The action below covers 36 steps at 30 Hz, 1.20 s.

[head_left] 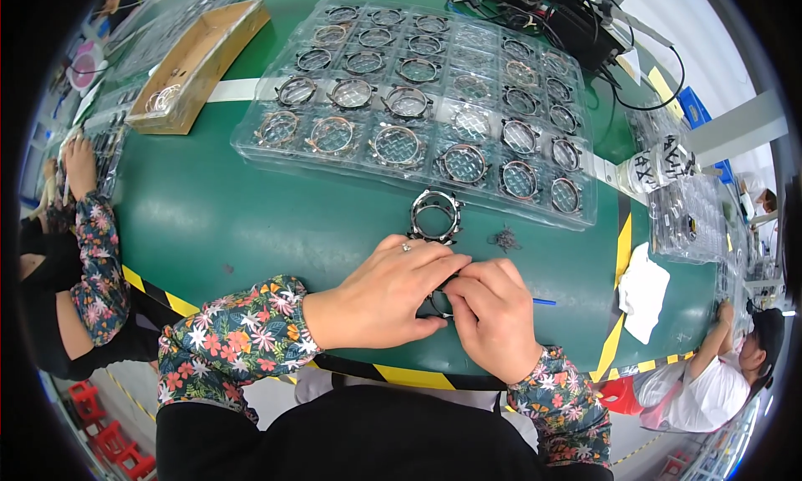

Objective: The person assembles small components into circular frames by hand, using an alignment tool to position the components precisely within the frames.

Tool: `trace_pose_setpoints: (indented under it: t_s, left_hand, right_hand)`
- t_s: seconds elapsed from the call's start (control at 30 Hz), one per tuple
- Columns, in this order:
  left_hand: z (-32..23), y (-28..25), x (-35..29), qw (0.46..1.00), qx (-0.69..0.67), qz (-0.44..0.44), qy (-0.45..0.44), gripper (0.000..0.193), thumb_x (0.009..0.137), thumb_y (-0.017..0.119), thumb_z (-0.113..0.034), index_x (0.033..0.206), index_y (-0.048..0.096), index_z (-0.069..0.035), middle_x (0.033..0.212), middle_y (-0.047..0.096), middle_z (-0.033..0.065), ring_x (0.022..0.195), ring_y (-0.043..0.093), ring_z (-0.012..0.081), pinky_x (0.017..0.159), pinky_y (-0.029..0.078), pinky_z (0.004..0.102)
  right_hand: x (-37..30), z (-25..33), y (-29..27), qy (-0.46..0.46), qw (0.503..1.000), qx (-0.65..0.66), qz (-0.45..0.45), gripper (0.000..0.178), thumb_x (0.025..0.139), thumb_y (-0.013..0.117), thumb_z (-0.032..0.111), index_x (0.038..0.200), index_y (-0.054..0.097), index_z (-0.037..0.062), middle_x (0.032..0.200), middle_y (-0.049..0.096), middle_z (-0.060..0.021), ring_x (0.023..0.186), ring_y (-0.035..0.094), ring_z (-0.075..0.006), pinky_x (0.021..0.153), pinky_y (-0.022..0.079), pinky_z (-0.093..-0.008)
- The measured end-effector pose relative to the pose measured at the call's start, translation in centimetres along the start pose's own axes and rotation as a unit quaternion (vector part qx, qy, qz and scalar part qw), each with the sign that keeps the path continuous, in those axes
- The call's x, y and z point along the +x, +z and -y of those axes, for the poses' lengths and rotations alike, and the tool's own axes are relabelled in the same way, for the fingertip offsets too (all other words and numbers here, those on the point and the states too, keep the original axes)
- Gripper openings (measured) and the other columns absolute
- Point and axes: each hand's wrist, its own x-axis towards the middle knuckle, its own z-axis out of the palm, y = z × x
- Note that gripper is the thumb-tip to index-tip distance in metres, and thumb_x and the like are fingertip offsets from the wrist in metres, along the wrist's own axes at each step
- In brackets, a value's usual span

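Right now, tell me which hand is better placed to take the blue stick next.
Likely the right hand: the blue stick lies just to its right, while the left hand is farther away.

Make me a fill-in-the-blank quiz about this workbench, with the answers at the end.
The left hand and right hand hold a dark ring frame at a ____ tabletop.
The cardboard box stands to the ____ of the clear tray.
The striped edge tape is black and ____.

Missing words: green; left; yellow.
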Motion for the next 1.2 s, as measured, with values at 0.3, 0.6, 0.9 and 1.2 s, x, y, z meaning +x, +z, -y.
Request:
trace_pose_setpoints:
  t_s: [0.3,0.6,0.9,1.2]
  left_hand:
    - [-0.08,-0.16,-0.04,1.000,-0.009,-0.004,-0.001,0.079,0.071,0.085,-0.023,0.140,0.049,-0.005,0.125,0.060,0.0116,0.116,0.058,0.0284,0.100,0.038,0.0438]
    - [-0.15,-0.32,-0.11,1.000,-0.014,-0.001,-0.001,0.080,0.071,0.085,-0.021,0.141,0.048,-0.005,0.124,0.060,0.0118,0.115,0.058,0.0288,0.100,0.039,0.0442]
    - [-0.57,-0.47,0.02,0.999,-0.025,0.012,-0.020,0.079,0.071,0.083,-0.017,0.142,0.049,-0.004,0.119,0.060,0.0119,0.112,0.058,0.0299,0.100,0.041,0.0434]
    - [-0.42,-0.37,-0.19,1.000,-0.027,0.005,-0.013,0.078,0.072,0.082,-0.016,0.141,0.049,-0.003,0.117,0.059,0.0109,0.110,0.058,0.0296,0.099,0.041,0.0435]
  right_hand:
    - [0.14,0.25,-0.10,-0.004,1.000,-0.008,0.005,0.018,0.073,0.071,-0.005,0.090,0.069,0.0019,0.094,0.065,-0.0108,0.082,0.060,-0.0317,0.070,0.051,-0.0398]
    - [0.14,0.29,-0.05,0.007,1.000,0.010,0.010,0.018,0.074,0.070,-0.005,0.090,0.068,0.0018,0.094,0.066,-0.0103,0.081,0.060,-0.0314,0.070,0.050,-0.0396]
    - [0.34,0.41,-0.25,0.023,0.998,0.043,0.036,0.015,0.075,0.069,-0.005,0.087,0.067,0.0019,0.090,0.065,-0.0111,0.080,0.058,-0.0329,0.070,0.049,-0.0403]
    - [0.28,0.51,-0.16,0.030,0.998,0.041,0.029,0.015,0.074,0.070,-0.006,0.086,0.067,0.0021,0.090,0.065,-0.0106,0.078,0.058,-0.0324,0.069,0.049,-0.0398]
